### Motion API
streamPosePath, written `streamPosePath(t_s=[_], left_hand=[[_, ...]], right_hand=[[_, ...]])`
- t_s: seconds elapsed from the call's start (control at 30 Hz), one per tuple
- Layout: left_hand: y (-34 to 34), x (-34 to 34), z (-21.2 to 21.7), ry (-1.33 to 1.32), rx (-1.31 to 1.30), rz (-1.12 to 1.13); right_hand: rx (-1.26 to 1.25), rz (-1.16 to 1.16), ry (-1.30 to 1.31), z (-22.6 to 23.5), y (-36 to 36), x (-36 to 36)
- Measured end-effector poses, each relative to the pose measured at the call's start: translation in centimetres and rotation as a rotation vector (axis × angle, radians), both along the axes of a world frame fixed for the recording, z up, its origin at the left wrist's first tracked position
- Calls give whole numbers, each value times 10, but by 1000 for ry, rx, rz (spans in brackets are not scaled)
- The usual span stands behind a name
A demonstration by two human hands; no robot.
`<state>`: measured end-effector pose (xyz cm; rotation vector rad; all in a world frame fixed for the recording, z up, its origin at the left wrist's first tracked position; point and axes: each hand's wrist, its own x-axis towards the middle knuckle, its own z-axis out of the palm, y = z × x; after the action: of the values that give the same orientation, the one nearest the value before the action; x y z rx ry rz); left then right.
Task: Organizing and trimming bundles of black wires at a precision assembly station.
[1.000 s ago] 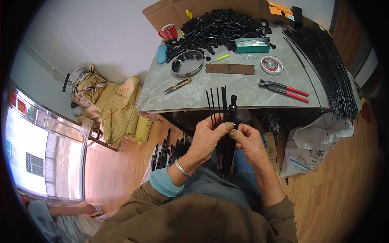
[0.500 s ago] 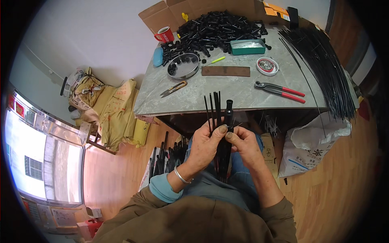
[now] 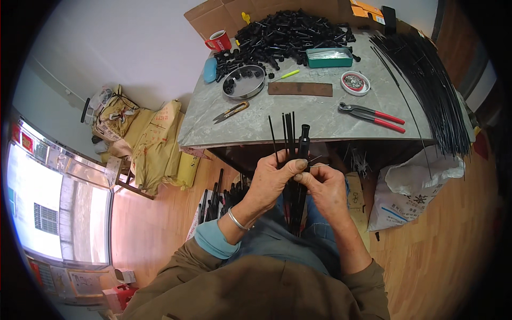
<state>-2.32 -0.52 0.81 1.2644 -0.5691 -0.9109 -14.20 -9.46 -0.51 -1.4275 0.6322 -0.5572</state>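
Holding: left hand (image 3: 272, 181) closed around black rods (image 3: 288, 133), below the desk (image 3: 320, 114) edge.
Right hand (image 3: 325, 186): pinching thin wire (image 3: 316, 158) beside rods.

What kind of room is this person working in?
Probably a small home workshop for putting parts together by hand. A grey table holds a heap of black plastic parts, red-handled pliers and a sheaf of thin black rods, with yellow sacks piled beside it.
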Motion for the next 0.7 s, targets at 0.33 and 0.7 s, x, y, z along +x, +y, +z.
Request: streamPosePath(t_s=[0.33, 0.7], left_hand=[[0, -3, 4, 88, -71, -45], [-3, 9, -6, 154, -68, -120]], right_hand=[[361, 171, -62, -17, -21, 0], [374, 147, -64, -14, -24, -8]])
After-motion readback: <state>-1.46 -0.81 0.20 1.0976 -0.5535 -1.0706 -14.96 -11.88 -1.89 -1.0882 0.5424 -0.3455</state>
